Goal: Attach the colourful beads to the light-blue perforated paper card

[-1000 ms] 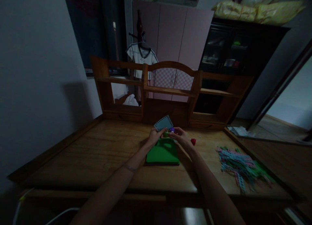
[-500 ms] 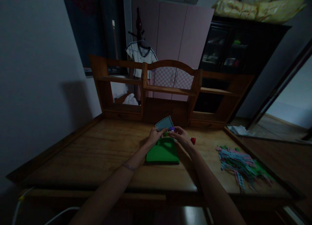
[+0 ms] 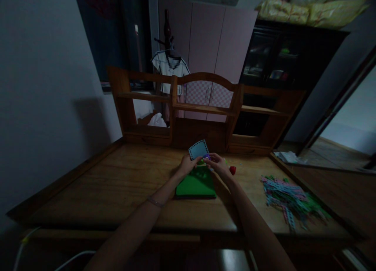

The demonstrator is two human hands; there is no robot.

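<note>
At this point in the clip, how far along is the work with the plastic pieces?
Early, it seems. Done: only the green board lies flat on the desk. In hand: the left hand holds a pale blue panel upright while the right hand pinches a small purple piece against it. Left: the pile of strips and a red piece.

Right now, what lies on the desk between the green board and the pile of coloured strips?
In the head view, a small red piece lies near the green board; otherwise bare wood up to the pile of coloured strips.
</note>
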